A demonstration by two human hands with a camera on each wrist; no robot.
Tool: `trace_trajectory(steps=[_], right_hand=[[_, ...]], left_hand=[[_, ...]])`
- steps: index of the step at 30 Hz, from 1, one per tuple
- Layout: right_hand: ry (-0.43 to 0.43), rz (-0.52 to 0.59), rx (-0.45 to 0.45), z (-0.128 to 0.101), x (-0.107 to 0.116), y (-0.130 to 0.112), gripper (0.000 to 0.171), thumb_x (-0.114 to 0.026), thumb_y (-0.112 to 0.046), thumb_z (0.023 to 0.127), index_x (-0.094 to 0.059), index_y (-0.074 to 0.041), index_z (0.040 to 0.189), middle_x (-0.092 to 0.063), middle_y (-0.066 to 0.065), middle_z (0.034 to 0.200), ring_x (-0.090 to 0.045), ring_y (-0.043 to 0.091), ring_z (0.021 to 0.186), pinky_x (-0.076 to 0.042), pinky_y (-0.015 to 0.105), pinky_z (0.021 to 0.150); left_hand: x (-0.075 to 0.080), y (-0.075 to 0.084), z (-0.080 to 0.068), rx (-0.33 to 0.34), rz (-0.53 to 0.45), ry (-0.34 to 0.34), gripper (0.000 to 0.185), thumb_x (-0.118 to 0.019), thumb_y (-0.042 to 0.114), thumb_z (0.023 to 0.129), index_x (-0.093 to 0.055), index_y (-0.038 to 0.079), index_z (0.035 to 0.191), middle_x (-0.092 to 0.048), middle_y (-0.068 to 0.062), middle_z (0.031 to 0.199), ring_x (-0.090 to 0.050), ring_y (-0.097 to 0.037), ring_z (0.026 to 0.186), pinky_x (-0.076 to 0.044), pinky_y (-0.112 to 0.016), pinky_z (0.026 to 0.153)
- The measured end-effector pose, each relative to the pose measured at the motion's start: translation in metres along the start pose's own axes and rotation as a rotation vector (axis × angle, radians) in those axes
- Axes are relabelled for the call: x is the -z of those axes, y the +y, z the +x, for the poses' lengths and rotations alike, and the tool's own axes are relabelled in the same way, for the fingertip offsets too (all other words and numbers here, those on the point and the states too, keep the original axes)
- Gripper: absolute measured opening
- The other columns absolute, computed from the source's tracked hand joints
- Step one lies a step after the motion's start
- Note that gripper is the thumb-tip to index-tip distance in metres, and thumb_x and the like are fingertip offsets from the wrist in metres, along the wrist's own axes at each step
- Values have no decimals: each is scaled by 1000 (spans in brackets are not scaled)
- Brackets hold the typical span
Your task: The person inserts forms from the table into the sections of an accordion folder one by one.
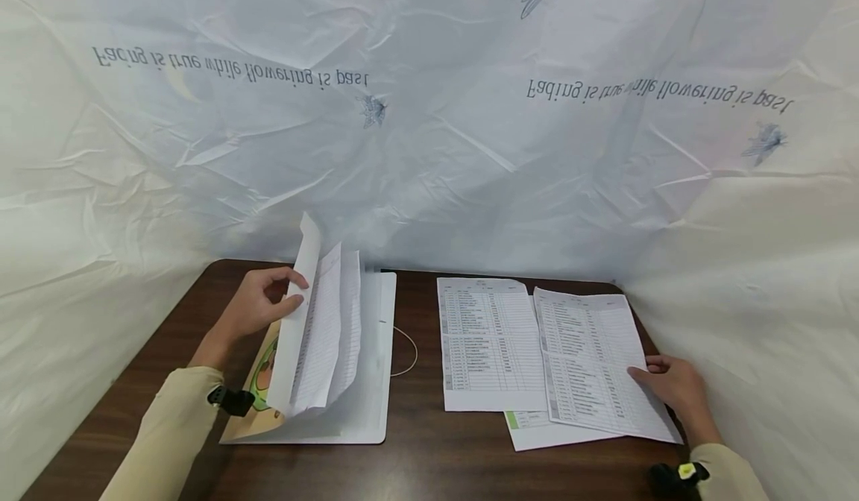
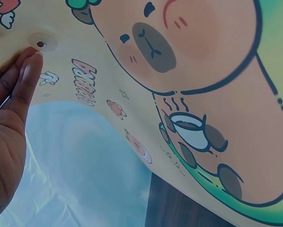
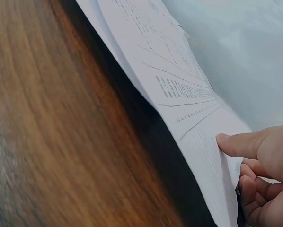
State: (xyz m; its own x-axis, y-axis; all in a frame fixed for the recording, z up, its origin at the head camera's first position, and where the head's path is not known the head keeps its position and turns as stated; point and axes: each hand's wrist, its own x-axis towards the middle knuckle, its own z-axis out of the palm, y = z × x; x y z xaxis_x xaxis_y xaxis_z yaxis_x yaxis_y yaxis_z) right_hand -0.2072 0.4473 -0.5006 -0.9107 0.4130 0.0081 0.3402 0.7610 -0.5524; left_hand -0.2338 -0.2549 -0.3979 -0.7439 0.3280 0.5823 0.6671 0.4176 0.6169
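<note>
Sheet [image 1: 607,359] lies lengthwise away, tilted left.

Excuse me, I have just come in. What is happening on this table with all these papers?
A person is handling printed sheets on a dark wooden table. The left hand grips several sheets raised upright out of an open folder with a cartoon cover. The right hand pinches the edge of a printed list, which overlaps other sheets lying flat; another list lies beside it. White plastic sheeting surrounds the table.
</note>
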Motion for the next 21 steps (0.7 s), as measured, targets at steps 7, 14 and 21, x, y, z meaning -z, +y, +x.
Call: trace_trajectory(steps=[7,14,21], right_hand=[[16,8,-2,-3,-1,1,49,-79,-18,85,-60,17,113,-62,30,99,-59,37,85,-40,27,57],[16,6,50,-4,5,4,37,-74,-15,89,-64,15,107,-65,28,92,-60,35,81,-41,29,57],[8,-14,89,-1,14,5,37,-73,-19,90,-64,13,106,-67,32,99,-63,41,86,-44,32,60]], left_hand=[[1,0,0,0,-3,-4,16,-69,-10,82,-69,-4,97,-53,0,71,-47,-5,55,-43,-28,50],[2,2,1,6,1,0,16,-69,-10,82,-69,-4,96,-53,4,72,-49,-9,55,-43,-24,52],[3,3,1,8,2,5,16,-69,-11,81,-70,-5,96,-50,4,70,-46,-6,54,-42,-23,52]])
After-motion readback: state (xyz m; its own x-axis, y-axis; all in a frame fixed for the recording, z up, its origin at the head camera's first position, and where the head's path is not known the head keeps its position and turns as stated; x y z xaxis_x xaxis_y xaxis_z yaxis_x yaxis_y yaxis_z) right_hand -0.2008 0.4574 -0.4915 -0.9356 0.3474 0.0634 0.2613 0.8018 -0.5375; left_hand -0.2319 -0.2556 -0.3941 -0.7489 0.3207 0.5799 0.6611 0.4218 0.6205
